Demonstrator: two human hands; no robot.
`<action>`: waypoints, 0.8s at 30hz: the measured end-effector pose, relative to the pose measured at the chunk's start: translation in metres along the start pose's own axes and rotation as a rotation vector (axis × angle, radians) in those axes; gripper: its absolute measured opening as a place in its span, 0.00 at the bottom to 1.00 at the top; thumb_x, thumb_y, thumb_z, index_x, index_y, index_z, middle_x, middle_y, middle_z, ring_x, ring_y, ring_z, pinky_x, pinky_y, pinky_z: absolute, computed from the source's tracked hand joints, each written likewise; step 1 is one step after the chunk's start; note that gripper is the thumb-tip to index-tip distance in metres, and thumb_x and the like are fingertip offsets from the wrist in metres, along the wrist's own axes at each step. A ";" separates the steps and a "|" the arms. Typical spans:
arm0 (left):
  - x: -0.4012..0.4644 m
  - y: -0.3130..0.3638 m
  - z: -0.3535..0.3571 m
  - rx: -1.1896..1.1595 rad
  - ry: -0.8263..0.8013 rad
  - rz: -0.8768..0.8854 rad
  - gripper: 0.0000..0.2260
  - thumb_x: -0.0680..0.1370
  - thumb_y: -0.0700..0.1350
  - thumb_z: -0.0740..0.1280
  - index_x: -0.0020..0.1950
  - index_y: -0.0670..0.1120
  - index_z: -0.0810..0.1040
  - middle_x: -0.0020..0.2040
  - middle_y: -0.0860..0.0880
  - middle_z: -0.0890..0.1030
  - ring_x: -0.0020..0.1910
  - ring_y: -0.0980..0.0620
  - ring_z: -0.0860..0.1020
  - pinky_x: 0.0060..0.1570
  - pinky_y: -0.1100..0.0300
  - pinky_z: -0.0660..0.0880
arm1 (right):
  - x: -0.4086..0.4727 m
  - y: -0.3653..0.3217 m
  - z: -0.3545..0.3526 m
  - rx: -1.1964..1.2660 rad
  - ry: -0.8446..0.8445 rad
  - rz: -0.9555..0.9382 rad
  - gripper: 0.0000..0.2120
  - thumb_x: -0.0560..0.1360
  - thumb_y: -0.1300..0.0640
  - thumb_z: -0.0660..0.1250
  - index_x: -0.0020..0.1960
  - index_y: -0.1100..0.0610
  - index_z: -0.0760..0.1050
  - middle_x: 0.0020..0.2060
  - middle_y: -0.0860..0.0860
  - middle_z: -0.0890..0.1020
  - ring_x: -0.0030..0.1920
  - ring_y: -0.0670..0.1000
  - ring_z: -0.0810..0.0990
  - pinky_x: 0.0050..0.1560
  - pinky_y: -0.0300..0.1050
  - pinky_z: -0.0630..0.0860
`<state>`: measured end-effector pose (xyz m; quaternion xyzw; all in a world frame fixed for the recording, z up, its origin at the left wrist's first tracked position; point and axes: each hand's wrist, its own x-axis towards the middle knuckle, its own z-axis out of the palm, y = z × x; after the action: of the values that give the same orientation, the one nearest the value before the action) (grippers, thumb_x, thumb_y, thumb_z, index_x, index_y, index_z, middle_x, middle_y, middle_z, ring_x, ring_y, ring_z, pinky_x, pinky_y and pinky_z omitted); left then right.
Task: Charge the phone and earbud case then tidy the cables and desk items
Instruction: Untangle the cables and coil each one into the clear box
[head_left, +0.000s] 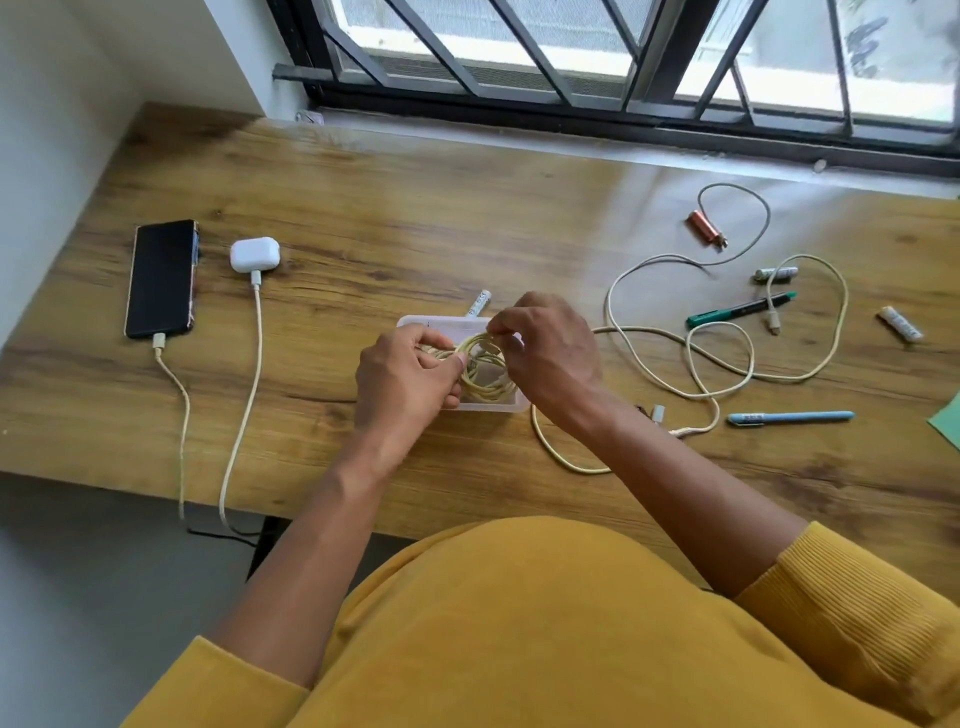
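Observation:
A black phone (161, 278) lies at the left of the wooden desk (363, 208) with a pale cable (179, 405) plugged into its near end. Beside it the white earbud case (254, 254) has a second cable (249, 389) plugged in; both cables run off the front edge. At the desk's middle my left hand (402, 382) and my right hand (545, 348) both pinch a coiled yellowish cable (480, 364) over a clear plastic tray (441, 325).
Loose pale cables (727, 364) sprawl to the right of the tray. Around them lie a green marker (737, 309), a light blue pen (789, 417), a copper-coloured lighter (704, 227), and batteries (774, 274) (900, 323) (479, 303). A barred window runs along the back.

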<state>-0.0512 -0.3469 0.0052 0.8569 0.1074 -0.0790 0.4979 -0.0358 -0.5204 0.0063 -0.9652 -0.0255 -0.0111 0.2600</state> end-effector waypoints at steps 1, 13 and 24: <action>0.000 0.000 0.002 0.006 0.014 0.011 0.06 0.78 0.44 0.78 0.52 0.47 0.82 0.32 0.49 0.86 0.30 0.52 0.86 0.36 0.53 0.86 | 0.000 0.000 -0.001 -0.038 -0.005 -0.003 0.09 0.81 0.58 0.69 0.58 0.51 0.85 0.51 0.49 0.85 0.54 0.55 0.79 0.49 0.51 0.76; 0.009 0.003 0.018 0.189 0.095 0.151 0.04 0.77 0.45 0.77 0.51 0.49 0.86 0.35 0.52 0.84 0.34 0.52 0.85 0.44 0.53 0.85 | -0.002 0.002 0.004 -0.303 0.012 -0.027 0.10 0.80 0.59 0.67 0.52 0.49 0.86 0.48 0.45 0.85 0.51 0.52 0.76 0.39 0.48 0.76; 0.008 0.007 0.021 0.406 0.127 0.307 0.07 0.81 0.47 0.74 0.55 0.49 0.89 0.49 0.48 0.88 0.48 0.47 0.85 0.48 0.59 0.72 | 0.000 0.011 -0.018 -0.259 -0.203 -0.093 0.18 0.77 0.33 0.68 0.57 0.44 0.84 0.45 0.47 0.85 0.50 0.55 0.81 0.40 0.48 0.69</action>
<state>-0.0424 -0.3680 -0.0013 0.9488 -0.0110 0.0318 0.3141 -0.0349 -0.5388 0.0167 -0.9846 -0.0948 0.0712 0.1285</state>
